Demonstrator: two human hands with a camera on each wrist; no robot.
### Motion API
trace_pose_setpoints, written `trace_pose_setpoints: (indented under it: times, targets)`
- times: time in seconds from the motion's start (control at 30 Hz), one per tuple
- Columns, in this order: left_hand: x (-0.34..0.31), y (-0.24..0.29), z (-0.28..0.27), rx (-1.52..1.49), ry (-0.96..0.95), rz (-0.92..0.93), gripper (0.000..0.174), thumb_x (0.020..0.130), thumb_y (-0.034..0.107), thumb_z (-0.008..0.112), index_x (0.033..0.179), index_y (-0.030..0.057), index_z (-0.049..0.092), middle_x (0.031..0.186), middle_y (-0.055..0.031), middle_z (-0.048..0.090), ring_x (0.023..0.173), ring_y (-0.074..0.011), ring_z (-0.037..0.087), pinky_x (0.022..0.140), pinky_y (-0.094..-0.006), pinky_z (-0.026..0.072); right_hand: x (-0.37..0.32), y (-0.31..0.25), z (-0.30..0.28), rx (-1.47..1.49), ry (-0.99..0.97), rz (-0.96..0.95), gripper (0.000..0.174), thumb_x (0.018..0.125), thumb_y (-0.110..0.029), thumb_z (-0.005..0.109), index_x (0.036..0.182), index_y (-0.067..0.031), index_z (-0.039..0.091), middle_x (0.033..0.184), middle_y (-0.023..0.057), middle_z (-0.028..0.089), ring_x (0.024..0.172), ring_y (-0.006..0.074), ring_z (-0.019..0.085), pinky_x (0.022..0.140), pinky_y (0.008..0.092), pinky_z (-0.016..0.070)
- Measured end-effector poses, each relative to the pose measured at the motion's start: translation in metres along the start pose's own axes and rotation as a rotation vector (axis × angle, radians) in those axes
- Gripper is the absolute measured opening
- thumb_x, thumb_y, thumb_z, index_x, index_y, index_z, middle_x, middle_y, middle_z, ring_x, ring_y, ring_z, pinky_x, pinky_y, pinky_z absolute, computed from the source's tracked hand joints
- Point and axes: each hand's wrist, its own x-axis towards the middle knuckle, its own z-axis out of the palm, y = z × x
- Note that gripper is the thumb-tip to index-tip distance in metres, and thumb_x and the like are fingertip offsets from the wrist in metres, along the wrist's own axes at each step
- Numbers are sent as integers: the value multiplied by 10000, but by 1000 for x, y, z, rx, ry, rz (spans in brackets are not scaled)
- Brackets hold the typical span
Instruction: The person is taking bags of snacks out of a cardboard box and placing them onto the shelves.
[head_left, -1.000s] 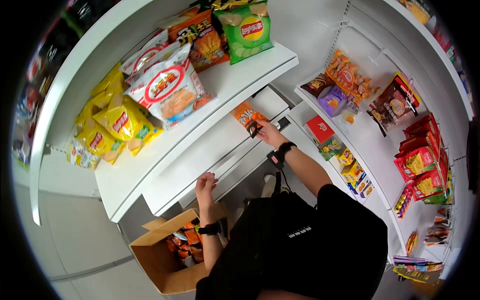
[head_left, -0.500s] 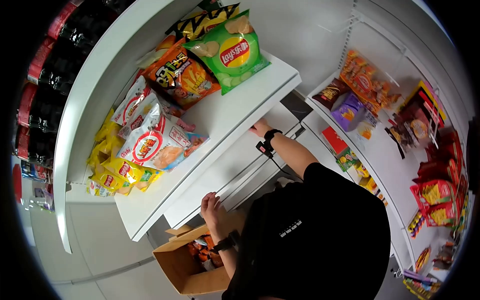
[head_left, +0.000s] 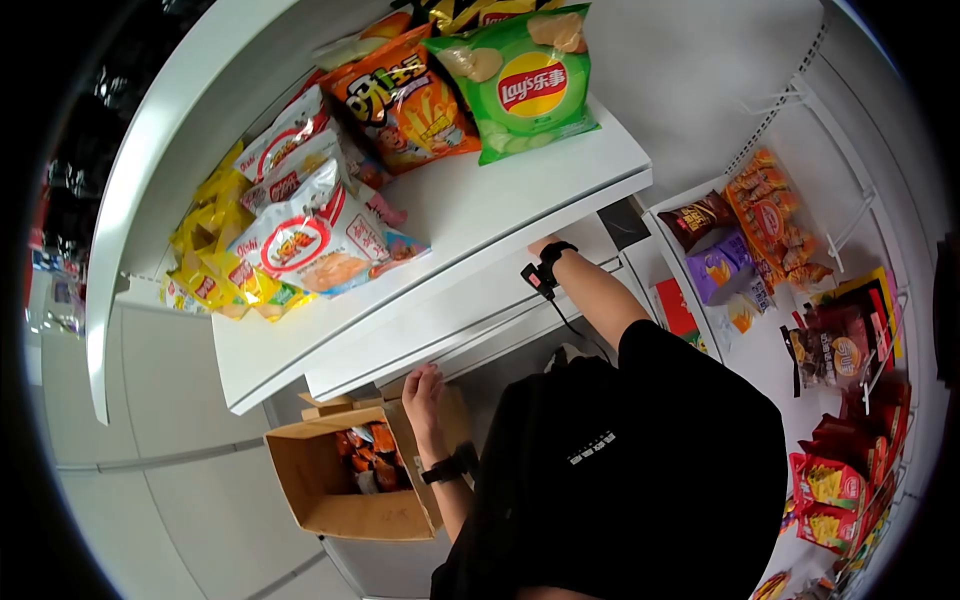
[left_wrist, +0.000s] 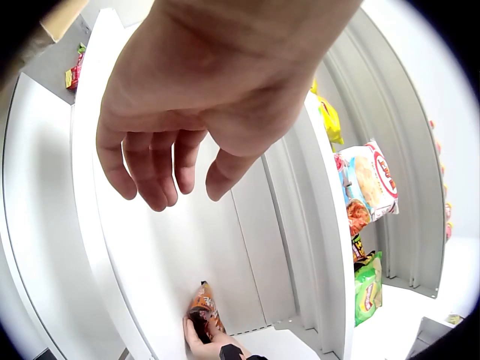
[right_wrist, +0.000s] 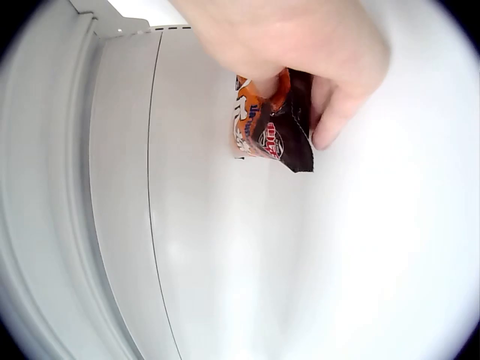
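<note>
My right hand point(head_left: 543, 245) reaches in under the upper shelf, its fingers hidden there in the head view. In the right wrist view it pinches an orange snack bag point(right_wrist: 255, 124) by the dark brown end, thumb on one side and fingers on the other. The same bag shows small at the bottom of the left wrist view, close over the white lower shelf point(left_wrist: 202, 240). My left hand point(head_left: 422, 397) holds nothing; its fingers hang loosely bent in front of the lower shelf's front edge, above the cardboard box point(head_left: 325, 518).
Several orange packets point(head_left: 372, 460) lie inside the box. On the upper shelf point(head_left: 480, 215) stand a green chip bag point(head_left: 520, 90), an orange bag point(head_left: 405, 105), white bags point(head_left: 330, 240) and yellow bags point(head_left: 205, 265). Side shelving at right carries a purple bag point(head_left: 718, 268) and red packs point(head_left: 830, 490).
My right hand has carried the orange snack bag from the lower shelf's front edge inward beneath the upper shelf. The left hand stays idle near the box. The head view has shifted.
</note>
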Motion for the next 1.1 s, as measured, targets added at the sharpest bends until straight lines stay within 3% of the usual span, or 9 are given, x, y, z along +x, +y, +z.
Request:
trace_pose_setpoints:
  times: [0.13,0.2,0.3,0.33,0.43,0.5,0.63,0.73,1.1]
  targets:
    - [-7,-10,-10,-49,19,-1,146,858,165,590,961,62,596,956,-27,616,848,-107,574,751,-237,431,-4,5,3,6,-20,4,467,779,-279,674,1166,-142,451,1118,82,530,998,252,550,748,445,532]
    - [-14,-13,-16,-71,59,2,133,859,155,587,950,59,601,932,-23,618,815,-103,580,726,-224,439,-41,-19,25,-224,61,-40,403,808,-240,635,1145,-107,459,1074,115,548,934,273,578,733,439,548]
    - [-31,-14,-28,-59,95,12,126,859,151,588,942,58,608,903,-19,622,784,-101,586,699,-215,448,-31,-8,12,-184,-71,97,351,826,-209,605,1098,-36,467,1004,151,568,855,290,599,718,432,561]
    - [-34,-18,-35,-65,112,7,127,860,150,588,941,54,611,886,-20,626,773,-99,589,687,-209,456,-34,-1,10,-212,-71,56,376,838,-248,609,1033,39,463,934,196,569,791,303,605,717,426,567]
    - [-48,-26,-54,-81,149,-4,138,861,144,585,952,44,609,898,-28,628,784,-99,589,694,-214,460,-72,3,34,-239,106,183,480,829,-334,627,999,78,448,917,220,555,791,311,600,715,419,570]
    - [-58,-35,-70,-122,133,15,144,861,141,586,956,35,609,902,-34,628,786,-100,589,695,-215,463,-99,16,43,-248,60,211,615,811,-432,626,1035,101,417,954,247,539,848,329,589,759,426,553]
    - [-93,-54,-116,-156,137,54,190,866,174,583,1007,47,599,937,-31,628,841,-106,589,769,-245,463,-147,74,69,-257,-28,340,736,801,-470,621,1156,117,353,1051,274,521,932,340,576,831,418,526]
    - [-136,-68,-163,-161,171,90,186,866,171,580,999,41,600,945,-32,632,827,-96,584,762,-246,462,-211,134,87,-318,-161,409,679,801,-468,618,1094,98,380,1049,276,522,979,357,563,850,408,517]
    - [-279,-138,-319,-256,585,-13,197,869,216,545,959,51,601,922,-31,633,809,-97,580,733,-251,455,-402,324,114,-487,-439,826,660,866,-477,509,1179,87,369,1119,250,517,1018,338,550,904,407,472]
